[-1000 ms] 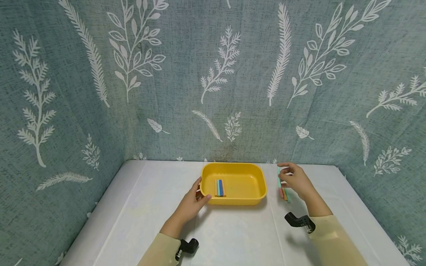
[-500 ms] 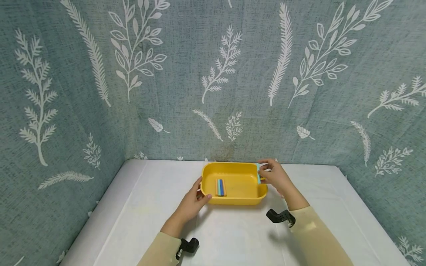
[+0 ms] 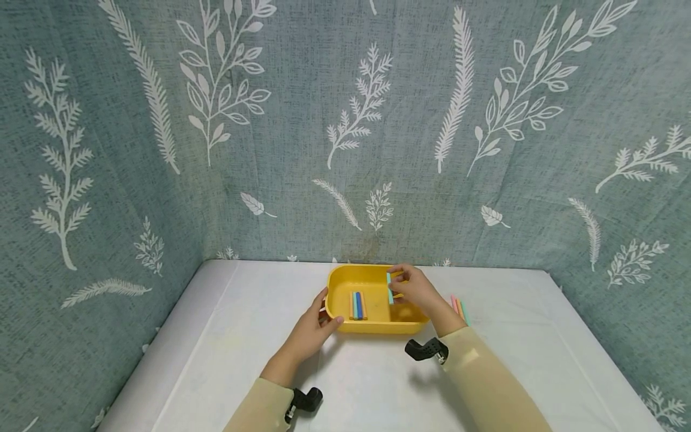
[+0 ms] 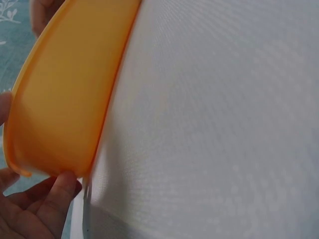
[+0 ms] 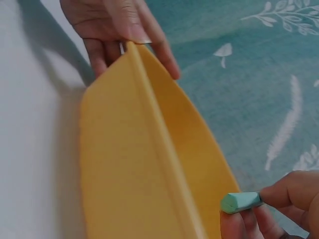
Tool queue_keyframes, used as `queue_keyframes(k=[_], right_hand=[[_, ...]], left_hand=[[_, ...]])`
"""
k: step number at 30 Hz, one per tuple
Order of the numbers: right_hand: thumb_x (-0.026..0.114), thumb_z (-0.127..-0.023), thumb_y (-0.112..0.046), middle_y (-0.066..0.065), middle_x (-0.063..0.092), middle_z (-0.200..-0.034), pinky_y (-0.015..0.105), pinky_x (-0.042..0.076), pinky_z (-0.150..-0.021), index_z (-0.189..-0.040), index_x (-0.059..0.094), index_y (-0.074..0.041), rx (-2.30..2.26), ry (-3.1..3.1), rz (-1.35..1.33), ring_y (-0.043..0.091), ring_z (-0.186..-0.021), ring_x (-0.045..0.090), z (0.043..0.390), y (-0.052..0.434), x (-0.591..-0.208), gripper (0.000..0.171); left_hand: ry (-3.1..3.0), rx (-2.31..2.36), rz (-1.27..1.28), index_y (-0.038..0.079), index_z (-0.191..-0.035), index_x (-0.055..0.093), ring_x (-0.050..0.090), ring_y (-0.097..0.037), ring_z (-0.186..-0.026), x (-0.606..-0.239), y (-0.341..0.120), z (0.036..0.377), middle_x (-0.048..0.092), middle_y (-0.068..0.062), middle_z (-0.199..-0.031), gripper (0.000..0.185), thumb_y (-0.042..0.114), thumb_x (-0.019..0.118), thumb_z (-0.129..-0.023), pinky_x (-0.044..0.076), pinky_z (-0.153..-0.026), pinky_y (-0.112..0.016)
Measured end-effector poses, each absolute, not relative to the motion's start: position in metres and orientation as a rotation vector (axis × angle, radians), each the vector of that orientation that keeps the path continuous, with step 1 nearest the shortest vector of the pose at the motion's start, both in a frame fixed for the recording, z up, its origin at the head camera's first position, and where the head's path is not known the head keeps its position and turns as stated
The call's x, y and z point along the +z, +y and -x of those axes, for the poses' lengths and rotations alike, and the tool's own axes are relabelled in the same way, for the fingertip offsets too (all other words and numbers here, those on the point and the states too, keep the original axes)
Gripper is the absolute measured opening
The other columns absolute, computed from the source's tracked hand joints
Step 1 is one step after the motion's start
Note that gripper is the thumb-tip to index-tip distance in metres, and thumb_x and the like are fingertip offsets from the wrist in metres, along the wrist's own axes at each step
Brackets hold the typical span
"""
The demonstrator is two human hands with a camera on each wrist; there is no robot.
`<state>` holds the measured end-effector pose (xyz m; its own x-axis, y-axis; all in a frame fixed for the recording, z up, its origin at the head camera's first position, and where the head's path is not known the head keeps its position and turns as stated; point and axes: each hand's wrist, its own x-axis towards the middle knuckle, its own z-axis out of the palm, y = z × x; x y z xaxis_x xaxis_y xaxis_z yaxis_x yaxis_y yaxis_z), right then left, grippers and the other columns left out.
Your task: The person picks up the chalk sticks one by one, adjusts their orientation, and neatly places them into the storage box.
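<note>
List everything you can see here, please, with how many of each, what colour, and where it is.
Tub: 1, yellow, on the table
Sticks in the tub: 4, two orange-toned, one light blue, one blue, side by side toward its left end
Held stick: 1, mint green, over the tub
Loose sticks: at least 3, pink, orange and green, on the table right of the tub
Table: 1, white, under everything
Backdrop: teal with white leaf patterns, behind and at both sides
Wrist devices: 2, black, one per wrist
Sleeves: 2, beige, on both arms
Left grip: 1, bare hand, holding the tub's left end
Right grip: 1, bare hand, pinching the mint stick
</note>
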<state>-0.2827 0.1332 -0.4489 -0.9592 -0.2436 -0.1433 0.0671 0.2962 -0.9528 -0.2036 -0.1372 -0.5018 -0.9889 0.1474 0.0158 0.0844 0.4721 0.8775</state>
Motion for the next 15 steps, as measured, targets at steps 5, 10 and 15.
queue_keyframes(k=[5, 10, 15], right_hand=[[0.062, -0.097, -0.002, 0.014, 0.06, -0.102, 0.041, 0.062, -0.072, -0.135, 0.056, -0.003, -1.7, 2.305, 0.096, 0.023, -0.079, 0.063, 0.287, 0.12, -0.459, 0.039], [0.062, -0.096, -0.002, 0.014, 0.062, -0.098, 0.037, 0.061, -0.068, -0.132, 0.057, -0.004, -1.659, 2.295, 0.062, 0.024, -0.077, 0.064, 0.289, 0.108, -0.464, 0.036], [0.064, -0.094, -0.001, 0.015, 0.062, -0.098, 0.035, 0.061, -0.065, -0.129, 0.058, -0.002, -1.599, 2.306, 0.001, 0.024, -0.077, 0.064, 0.291, 0.097, -0.466, 0.035]], left_hand=[[2.644, 1.567, -0.206, 0.016, -0.162, 0.017, 0.051, -0.035, -0.132, -0.501, -0.137, 0.203, 0.039, -0.021, -0.154, 0.083, 0.037, 0.066, -0.098, 0.044, -0.108, -0.048], [2.638, 1.574, -0.215, 0.016, -0.162, 0.017, 0.051, -0.035, -0.132, -0.501, -0.137, 0.203, 0.039, -0.021, -0.154, 0.082, 0.037, 0.065, -0.099, 0.044, -0.108, -0.048], [2.634, 1.575, -0.222, 0.017, -0.162, 0.016, 0.051, -0.036, -0.133, -0.501, -0.136, 0.203, 0.038, -0.021, -0.155, 0.082, 0.036, 0.065, -0.099, 0.044, -0.108, -0.048]])
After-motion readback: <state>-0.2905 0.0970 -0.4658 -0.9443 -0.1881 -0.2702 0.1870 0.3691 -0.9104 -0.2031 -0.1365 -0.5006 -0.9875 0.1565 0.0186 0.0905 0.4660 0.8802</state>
